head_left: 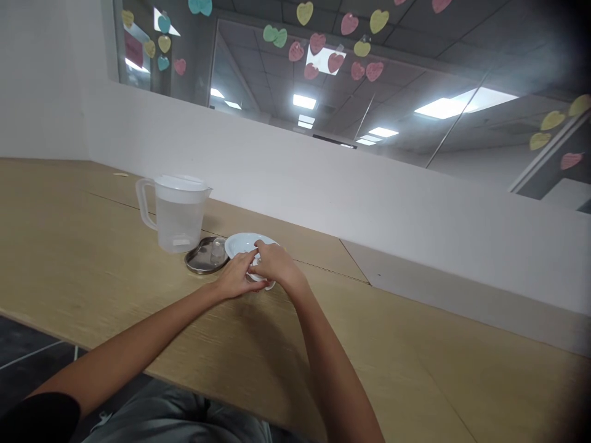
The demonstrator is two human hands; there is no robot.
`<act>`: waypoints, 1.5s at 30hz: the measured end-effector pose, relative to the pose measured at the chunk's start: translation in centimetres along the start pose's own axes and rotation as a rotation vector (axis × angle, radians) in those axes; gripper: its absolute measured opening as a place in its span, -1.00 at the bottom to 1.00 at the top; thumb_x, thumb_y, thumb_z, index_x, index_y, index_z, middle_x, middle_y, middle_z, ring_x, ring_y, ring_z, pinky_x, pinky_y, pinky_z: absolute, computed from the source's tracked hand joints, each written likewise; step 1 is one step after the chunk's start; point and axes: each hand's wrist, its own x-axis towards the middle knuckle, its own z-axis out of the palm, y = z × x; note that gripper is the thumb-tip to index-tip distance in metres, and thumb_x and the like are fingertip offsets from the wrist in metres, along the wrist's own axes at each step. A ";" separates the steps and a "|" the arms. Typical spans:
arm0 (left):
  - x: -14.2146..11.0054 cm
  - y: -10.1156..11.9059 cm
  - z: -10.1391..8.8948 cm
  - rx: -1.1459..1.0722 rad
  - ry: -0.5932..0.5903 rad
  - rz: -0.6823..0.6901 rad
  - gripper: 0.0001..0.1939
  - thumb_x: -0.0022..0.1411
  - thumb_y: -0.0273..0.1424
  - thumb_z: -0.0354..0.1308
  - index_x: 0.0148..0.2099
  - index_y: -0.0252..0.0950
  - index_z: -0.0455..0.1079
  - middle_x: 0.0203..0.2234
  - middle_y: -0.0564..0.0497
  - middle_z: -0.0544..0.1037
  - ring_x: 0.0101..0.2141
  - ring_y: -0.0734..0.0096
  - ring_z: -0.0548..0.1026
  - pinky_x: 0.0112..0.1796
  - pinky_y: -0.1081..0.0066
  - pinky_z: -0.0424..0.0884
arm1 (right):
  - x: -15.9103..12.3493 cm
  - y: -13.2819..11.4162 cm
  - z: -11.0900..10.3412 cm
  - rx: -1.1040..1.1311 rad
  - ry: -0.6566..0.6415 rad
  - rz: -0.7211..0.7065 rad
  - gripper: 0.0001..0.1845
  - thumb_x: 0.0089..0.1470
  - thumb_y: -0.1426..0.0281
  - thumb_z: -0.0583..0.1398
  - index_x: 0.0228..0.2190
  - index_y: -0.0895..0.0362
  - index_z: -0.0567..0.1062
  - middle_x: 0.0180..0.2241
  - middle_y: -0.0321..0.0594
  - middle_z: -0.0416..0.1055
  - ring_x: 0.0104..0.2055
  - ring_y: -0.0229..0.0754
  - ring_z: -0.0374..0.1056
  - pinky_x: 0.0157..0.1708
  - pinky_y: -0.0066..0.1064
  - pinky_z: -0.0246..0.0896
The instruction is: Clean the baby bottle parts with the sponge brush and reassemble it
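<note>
the left hand [236, 277] and right hand [277, 263] curl together, fingers bent, over a shallow white bowl [247, 245], and a white piece [264, 283] pokes out beneath them at its near side. the hands hide most of it, so i can't tell whether they're gripping it. the bowl sits on the worktop [92, 258], just beside a round metal lid [203, 261] with a small clear knob [218, 251]. behind the lid stands a plastic jug [179, 215] holding clear liquid, near the wall [258, 169].
</note>
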 end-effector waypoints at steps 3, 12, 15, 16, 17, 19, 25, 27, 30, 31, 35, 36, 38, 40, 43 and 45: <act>-0.2 -1.4 -0.4 0.014 -0.009 0.157 -0.24 -0.01 -0.01 0.12 0.15 -0.34 0.11 -0.08 -0.20 0.41 -0.08 0.07 0.36 -0.07 0.15 0.24 | -0.1 -0.1 -0.2 -0.002 -0.012 0.017 -0.57 -0.09 0.29 0.19 -0.14 0.17 0.33 -0.20 -0.07 0.43 -0.18 -0.07 0.35 -0.41 -0.43 0.11; 0.2 -7.2 -3.3 0.313 0.390 -0.167 -0.64 0.23 -0.38 -0.21 -0.05 -0.31 0.33 -0.19 -0.08 0.50 -0.14 0.25 0.39 -0.08 0.25 0.27 | -0.2 -0.2 -0.3 -0.043 -0.030 0.031 -0.39 -0.09 0.21 0.23 -0.01 0.17 0.26 -0.12 -0.01 0.40 -0.07 -0.02 0.32 -0.25 -0.35 0.17; 0.6 -8.9 -3.5 0.456 0.259 -0.272 -0.64 0.15 -0.46 -0.14 -0.06 -0.33 0.35 -0.18 -0.14 0.50 -0.12 0.15 0.39 -0.11 0.21 0.28 | -0.1 -0.2 -0.2 -0.040 -0.031 0.027 -0.38 -0.09 0.21 0.23 0.01 0.16 0.26 -0.10 -0.01 0.39 -0.05 0.00 0.31 -0.23 -0.33 0.17; 0.6 -9.3 -3.4 0.466 0.219 -0.267 -0.65 0.11 -0.46 -0.09 -0.07 -0.32 0.36 -0.17 -0.15 0.50 -0.12 0.14 0.39 -0.11 0.21 0.28 | -0.1 -0.2 -0.2 -0.042 -0.032 0.027 -0.38 -0.08 0.21 0.23 0.01 0.15 0.26 -0.10 0.00 0.39 -0.05 0.01 0.31 -0.23 -0.33 0.18; 0.6 -9.6 -3.3 0.469 0.188 -0.258 -0.67 0.07 -0.46 -0.04 -0.09 -0.30 0.37 -0.17 -0.15 0.50 -0.13 0.13 0.40 -0.12 0.21 0.29 | -0.1 -0.2 -0.2 -0.046 -0.032 0.026 -0.38 -0.08 0.21 0.23 0.01 0.15 0.27 -0.10 0.00 0.39 -0.05 0.01 0.32 -0.22 -0.32 0.18; 0.4 -9.9 -3.0 0.485 0.141 -0.259 -0.69 0.04 -0.42 0.03 -0.12 -0.27 0.37 -0.21 -0.14 0.51 -0.15 0.11 0.42 -0.14 0.22 0.30 | -0.1 -0.2 -0.2 -0.051 -0.035 0.023 -0.39 -0.07 0.20 0.22 0.01 0.15 0.27 -0.10 0.00 0.39 -0.05 0.01 0.32 -0.22 -0.32 0.18; 0.5 -9.0 -3.4 0.541 0.188 -0.357 -0.68 0.11 -0.36 0.01 -0.08 -0.38 0.31 -0.28 -0.25 0.48 -0.22 0.03 0.44 -0.22 0.17 0.32 | -0.1 -0.1 -0.1 -0.054 -0.034 0.019 -0.42 -0.07 0.18 0.22 -0.02 0.14 0.29 -0.11 -0.02 0.40 -0.05 -0.01 0.31 -0.23 -0.34 0.17; 0.8 -8.3 -4.1 0.513 0.315 -0.346 -0.63 0.18 -0.32 -0.05 -0.01 -0.41 0.24 -0.20 -0.27 0.45 -0.16 0.05 0.41 -0.15 0.15 0.30 | -0.1 -0.1 -0.2 -0.051 -0.036 0.016 -0.43 -0.07 0.17 0.21 -0.04 0.14 0.30 -0.12 -0.02 0.40 -0.07 -0.02 0.32 -0.25 -0.35 0.17; 1.2 -6.8 -4.8 0.330 0.591 -0.181 -0.58 0.24 -0.26 -0.09 0.08 -0.38 0.15 -0.08 -0.22 0.39 -0.10 0.19 0.37 -0.06 0.21 0.28 | -0.2 0.0 -0.3 -0.047 -0.037 0.014 -0.42 -0.09 0.12 0.22 -0.06 0.15 0.30 -0.14 -0.03 0.42 -0.10 0.00 0.34 -0.30 -0.36 0.16; 1.3 -6.2 -4.9 0.259 0.663 -0.110 -0.57 0.25 -0.25 -0.09 0.10 -0.37 0.12 -0.04 -0.21 0.36 -0.09 0.24 0.37 -0.05 0.24 0.28 | -0.2 0.0 -0.3 -0.041 -0.036 0.017 -0.41 -0.10 0.10 0.22 -0.07 0.15 0.30 -0.15 -0.03 0.42 -0.12 0.00 0.34 -0.31 -0.36 0.16; 1.2 -3.9 -4.2 0.127 0.729 0.091 -0.57 0.28 -0.26 -0.13 0.14 -0.33 0.05 0.04 -0.20 0.29 0.02 0.28 0.30 0.00 0.24 0.28 | -0.4 0.4 -0.7 0.052 0.036 -0.015 -0.31 -0.11 0.03 0.21 -0.03 0.17 0.25 -0.15 -0.01 0.41 -0.14 -0.02 0.34 -0.31 -0.36 0.16; 1.1 -3.5 -3.8 0.123 0.705 0.128 -0.57 0.28 -0.27 -0.14 0.15 -0.32 0.04 0.05 -0.20 0.29 0.05 0.27 0.28 0.02 0.23 0.27 | -0.5 0.4 -0.9 0.083 0.085 -0.043 -0.27 -0.11 0.04 0.21 0.01 0.18 0.22 -0.11 0.00 0.39 -0.12 -0.03 0.33 -0.28 -0.35 0.16; 0.8 -2.7 -3.1 0.133 0.626 0.203 -0.58 0.28 -0.28 -0.14 0.15 -0.30 0.03 0.05 -0.19 0.30 0.08 0.26 0.26 0.05 0.19 0.25 | -0.8 0.5 -1.4 0.130 0.192 -0.116 -0.20 -0.10 0.09 0.23 0.09 0.18 0.12 -0.04 0.00 0.33 -0.04 -0.05 0.28 -0.20 -0.35 0.15; 0.5 -2.0 -2.5 0.136 0.544 0.276 -0.59 0.28 -0.29 -0.12 0.14 -0.28 0.03 0.05 -0.18 0.30 0.09 0.24 0.25 0.07 0.16 0.23 | -1.3 0.5 -2.0 0.148 0.249 -0.185 -0.21 -0.07 0.20 0.23 0.13 0.14 0.08 -0.01 -0.07 0.33 -0.02 -0.08 0.26 -0.16 -0.35 0.14; 0.3 -1.4 -1.7 0.102 0.497 0.316 -0.56 0.27 -0.30 -0.11 0.17 -0.25 -0.02 0.06 -0.17 0.29 0.08 0.24 0.26 0.05 0.17 0.25 | -1.9 0.6 -2.8 0.140 0.237 -0.223 -0.37 -0.03 0.33 0.20 0.09 0.05 0.19 -0.05 -0.19 0.37 -0.07 -0.12 0.29 -0.18 -0.38 0.13; 0.2 -1.1 -1.3 0.048 0.487 0.271 -0.51 0.27 -0.29 -0.12 0.20 -0.25 -0.09 0.08 -0.19 0.26 0.01 0.26 0.33 0.01 0.18 0.29 | -2.1 0.8 -3.1 0.140 0.221 -0.224 -0.45 -0.01 0.34 0.18 0.05 0.05 0.24 -0.06 -0.19 0.37 -0.08 -0.14 0.29 -0.19 -0.39 0.12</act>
